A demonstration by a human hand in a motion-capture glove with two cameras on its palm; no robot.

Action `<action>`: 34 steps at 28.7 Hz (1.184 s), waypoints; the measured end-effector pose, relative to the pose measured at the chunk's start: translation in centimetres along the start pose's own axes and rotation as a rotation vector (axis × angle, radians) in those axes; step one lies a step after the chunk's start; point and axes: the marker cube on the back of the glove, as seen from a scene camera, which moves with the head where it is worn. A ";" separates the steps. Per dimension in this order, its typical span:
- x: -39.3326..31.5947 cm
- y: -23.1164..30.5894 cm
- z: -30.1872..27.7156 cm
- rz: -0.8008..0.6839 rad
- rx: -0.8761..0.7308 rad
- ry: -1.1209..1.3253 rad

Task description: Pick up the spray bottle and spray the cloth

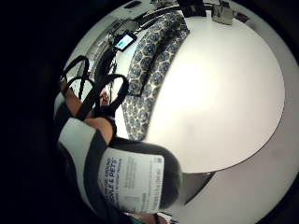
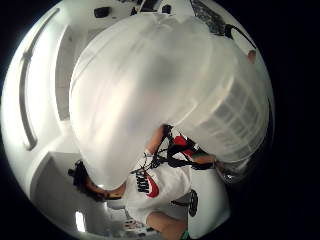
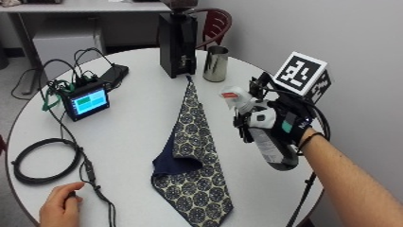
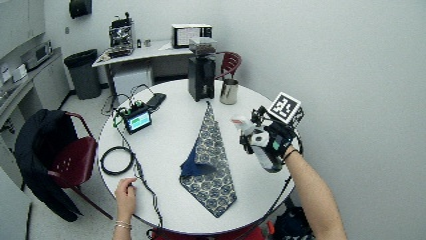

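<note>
My gloved right hand grips a spray bottle and holds it tilted above the right side of the round white table. Its white head with a red tab points left toward the cloth. The patterned blue-and-cream cloth lies in a long strip down the table's middle, one corner folded over to show its dark blue underside. In the little-finger palm view the bottle's label sits beside the straps, with the cloth below. The translucent bottle body fills the thumb-side palm view.
A black grinder and a steel cup stand at the cloth's far end. A small screen device with cables and a coiled black cable lie on the left. The bare left hand rests at the near table edge.
</note>
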 end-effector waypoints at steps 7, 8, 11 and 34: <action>3.2 0.1 4.3 0.060 -0.106 -0.008; 3.3 0.2 4.2 0.062 -0.106 -0.015; 1.6 0.4 2.0 0.039 -0.059 -0.017; -5.7 -2.5 0.0 -0.234 0.321 -0.320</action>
